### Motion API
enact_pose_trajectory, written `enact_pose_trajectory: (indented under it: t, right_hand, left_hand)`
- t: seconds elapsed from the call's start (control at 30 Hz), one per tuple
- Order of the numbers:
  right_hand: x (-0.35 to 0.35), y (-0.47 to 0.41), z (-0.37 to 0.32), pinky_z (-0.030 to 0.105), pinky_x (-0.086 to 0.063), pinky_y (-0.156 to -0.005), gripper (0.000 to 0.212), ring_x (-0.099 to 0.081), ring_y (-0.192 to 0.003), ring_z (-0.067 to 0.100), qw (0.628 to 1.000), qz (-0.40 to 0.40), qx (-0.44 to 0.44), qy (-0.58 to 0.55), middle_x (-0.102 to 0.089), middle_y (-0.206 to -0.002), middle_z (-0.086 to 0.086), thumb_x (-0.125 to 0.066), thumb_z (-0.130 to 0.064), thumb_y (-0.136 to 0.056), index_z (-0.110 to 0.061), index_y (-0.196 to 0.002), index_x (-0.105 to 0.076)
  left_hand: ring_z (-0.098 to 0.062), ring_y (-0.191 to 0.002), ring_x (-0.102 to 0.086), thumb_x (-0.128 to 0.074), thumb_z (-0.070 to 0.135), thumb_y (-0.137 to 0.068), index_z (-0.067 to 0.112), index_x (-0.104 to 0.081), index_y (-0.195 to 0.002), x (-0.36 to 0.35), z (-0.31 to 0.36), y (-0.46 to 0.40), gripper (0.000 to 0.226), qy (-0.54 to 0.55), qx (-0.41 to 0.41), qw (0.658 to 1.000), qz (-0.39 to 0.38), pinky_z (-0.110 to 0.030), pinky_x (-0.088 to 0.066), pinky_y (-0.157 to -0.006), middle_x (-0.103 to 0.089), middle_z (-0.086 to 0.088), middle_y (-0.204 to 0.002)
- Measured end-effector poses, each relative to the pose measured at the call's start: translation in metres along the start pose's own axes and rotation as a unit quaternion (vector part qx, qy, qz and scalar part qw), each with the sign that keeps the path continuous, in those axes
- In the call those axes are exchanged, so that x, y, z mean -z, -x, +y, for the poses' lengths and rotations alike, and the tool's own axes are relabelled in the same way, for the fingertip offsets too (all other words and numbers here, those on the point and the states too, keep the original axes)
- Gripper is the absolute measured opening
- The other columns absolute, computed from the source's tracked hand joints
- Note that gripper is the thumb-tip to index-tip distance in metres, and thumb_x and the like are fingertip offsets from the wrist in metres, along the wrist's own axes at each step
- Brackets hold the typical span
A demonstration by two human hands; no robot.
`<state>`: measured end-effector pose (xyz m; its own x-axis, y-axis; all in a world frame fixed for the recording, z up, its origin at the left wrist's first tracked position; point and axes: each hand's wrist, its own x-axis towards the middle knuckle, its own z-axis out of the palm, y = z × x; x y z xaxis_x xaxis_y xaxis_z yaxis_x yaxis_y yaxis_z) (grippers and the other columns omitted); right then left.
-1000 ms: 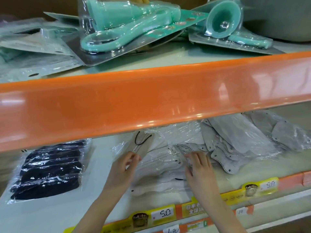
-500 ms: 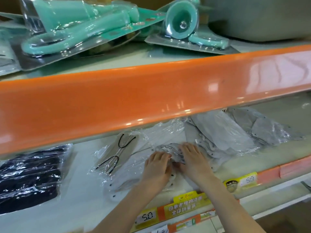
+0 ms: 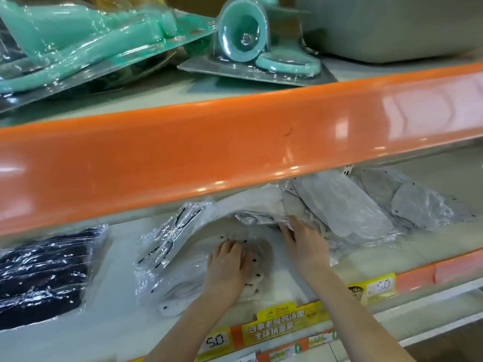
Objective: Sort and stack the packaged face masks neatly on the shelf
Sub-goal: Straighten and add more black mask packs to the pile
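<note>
Lower shelf [image 3: 122, 320], centre: white packaged masks [image 3: 183, 257] lying in a loose pile, with the left hand [image 3: 226, 267] resting flat on top, fingers extended and pressing down, grasping nothing. Right hand [image 3: 304, 237] reaching into the edge of the grey packaged masks [image 3: 347, 205] just beside the white pile, fingertips curling onto a crinkled wrapper; whether it is actually gripping cannot be told. Black packaged masks [image 3: 44, 273] sitting well apart at far left.

Left hand [image 3: 226, 265] rests flat on a clear-wrapped pack of white masks [image 3: 183, 257] on the shelf [image 3: 117, 304]; right hand [image 3: 304, 239] touches wrapped grey masks [image 3: 347, 207] just beside it; black masks [image 3: 41, 273] lie well apart, under the orange rail [image 3: 183, 152]
</note>
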<state>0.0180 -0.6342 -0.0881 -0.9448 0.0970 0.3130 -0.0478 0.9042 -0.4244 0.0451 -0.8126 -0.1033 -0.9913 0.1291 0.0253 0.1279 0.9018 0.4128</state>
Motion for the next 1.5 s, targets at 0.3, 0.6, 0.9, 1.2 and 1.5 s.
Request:
enact_pose_trajectory:
  t: [0.3,0.6,0.9,1.2,1.5]
  right_hand:
    - [-0.005,0.021,-0.002,0.033,-0.05,-0.069,0.031,-0.064,-0.087,0.023,0.98,0.028,0.184,-0.071,-0.069,-0.092,-0.003,-0.046,-0.037,-0.09,-0.017,-0.093,-0.07]
    - [-0.008,0.035,-0.016,0.036,-0.051,-0.079,0.031,-0.059,-0.095,0.018,0.969,-0.009,0.194,-0.154,-0.065,-0.102,-0.004,-0.043,-0.039,-0.095,-0.018,-0.101,-0.066]
    - [-0.007,0.031,-0.021,0.034,-0.019,-0.112,0.078,-0.023,-0.14,0.017,0.969,-0.199,0.144,-0.012,-0.029,-0.15,-0.007,-0.04,-0.069,-0.084,-0.025,-0.147,-0.027]
    - [-0.019,0.03,-0.026,0.034,-0.051,-0.07,0.04,-0.065,-0.085,0.021,0.976,-0.08,0.201,0.009,-0.065,-0.09,-0.006,-0.043,-0.051,-0.081,-0.023,-0.087,-0.07]
    - [-0.018,0.031,-0.036,0.037,-0.05,-0.064,0.032,-0.06,-0.076,0.024,0.967,-0.019,0.23,-0.111,-0.064,-0.082,-0.005,-0.046,-0.037,-0.088,-0.019,-0.083,-0.072]
  left_hand:
    - [-0.025,-0.082,-0.068,-0.049,0.061,-0.085,0.007,-0.064,-0.091,0.032,0.033,-0.009,0.056,0.592,0.181,0.785,-0.003,-0.041,-0.056,-0.073,-0.07,-0.011,-0.085]
    - [-0.023,-0.069,-0.052,-0.045,-0.011,-0.076,0.021,-0.056,-0.088,0.036,0.024,-0.002,0.035,0.422,0.186,0.88,0.114,-0.032,-0.038,-0.062,-0.059,-0.009,-0.08]
    - [-0.022,-0.094,-0.06,-0.054,-0.002,-0.083,0.016,-0.054,-0.119,0.044,-0.016,0.017,0.041,0.379,0.216,0.883,0.171,-0.031,-0.045,-0.073,-0.062,-0.005,-0.111]
    - [-0.037,-0.111,-0.051,-0.058,0.0,-0.074,0.01,-0.057,-0.122,0.03,-0.028,0.033,0.049,0.066,0.082,0.967,0.234,-0.048,-0.043,-0.094,-0.057,-0.015,-0.119]
    - [-0.013,-0.101,-0.052,-0.051,0.033,-0.081,0.013,-0.068,-0.107,0.024,-0.012,0.033,0.038,0.087,-0.074,0.975,0.193,-0.034,-0.046,-0.087,-0.067,-0.003,-0.108]
